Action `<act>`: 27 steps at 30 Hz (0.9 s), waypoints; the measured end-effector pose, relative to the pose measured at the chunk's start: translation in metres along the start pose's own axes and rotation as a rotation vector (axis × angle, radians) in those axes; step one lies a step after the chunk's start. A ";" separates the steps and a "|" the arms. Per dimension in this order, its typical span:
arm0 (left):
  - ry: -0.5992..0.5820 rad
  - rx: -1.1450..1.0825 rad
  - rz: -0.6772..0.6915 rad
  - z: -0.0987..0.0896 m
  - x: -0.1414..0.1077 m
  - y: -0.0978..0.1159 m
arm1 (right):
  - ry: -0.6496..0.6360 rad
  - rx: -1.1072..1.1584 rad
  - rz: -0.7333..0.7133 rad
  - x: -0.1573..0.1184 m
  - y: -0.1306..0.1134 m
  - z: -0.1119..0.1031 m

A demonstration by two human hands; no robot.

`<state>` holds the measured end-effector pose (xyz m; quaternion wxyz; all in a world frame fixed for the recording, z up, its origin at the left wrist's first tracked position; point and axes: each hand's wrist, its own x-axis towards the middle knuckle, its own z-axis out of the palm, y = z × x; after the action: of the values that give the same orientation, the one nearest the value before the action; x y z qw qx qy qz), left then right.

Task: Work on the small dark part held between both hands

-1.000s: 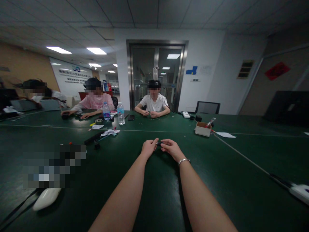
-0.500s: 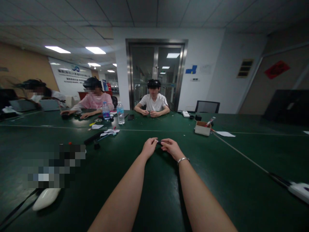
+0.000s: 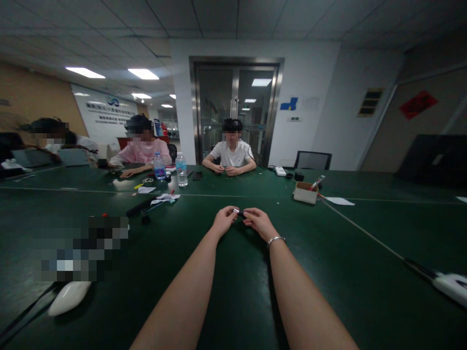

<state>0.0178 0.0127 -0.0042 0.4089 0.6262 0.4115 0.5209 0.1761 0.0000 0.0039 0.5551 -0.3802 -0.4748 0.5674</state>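
Note:
A small dark object with a shiny silver part [image 3: 239, 213] spans the gap between my two hands, above the green table [image 3: 241, 291]. My left hand [image 3: 224, 221] has its fingertips closed on the silver end. The dark end is pinched by my right hand [image 3: 258, 221], whose wrist carries a silver bracelet [image 3: 276, 241]. The object is too small to name for certain, and my fingers cover both its ends.
A small box [image 3: 305, 193] with a pen-like item stands ahead right, beside white paper [image 3: 340, 201]. Two bottles [image 3: 181, 169] stand ahead left. A cable runs to a white device [image 3: 452, 287] at right. Several people sit across the table.
My left hand has shifted slightly left, and more of the silver part shows between my hands. The person in pink has moved a hand at the far left.

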 end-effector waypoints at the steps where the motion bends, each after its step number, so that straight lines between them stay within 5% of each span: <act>1: 0.002 -0.001 0.001 0.000 0.000 -0.001 | -0.001 -0.001 0.002 0.000 0.000 0.000; 27: 0.044 -0.053 -0.046 0.000 -0.002 0.005 | -0.027 -0.046 -0.026 0.002 0.005 -0.003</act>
<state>0.0178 0.0095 -0.0004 0.4282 0.5939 0.4207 0.5356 0.1773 0.0026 -0.0012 0.5472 -0.3788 -0.5000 0.5541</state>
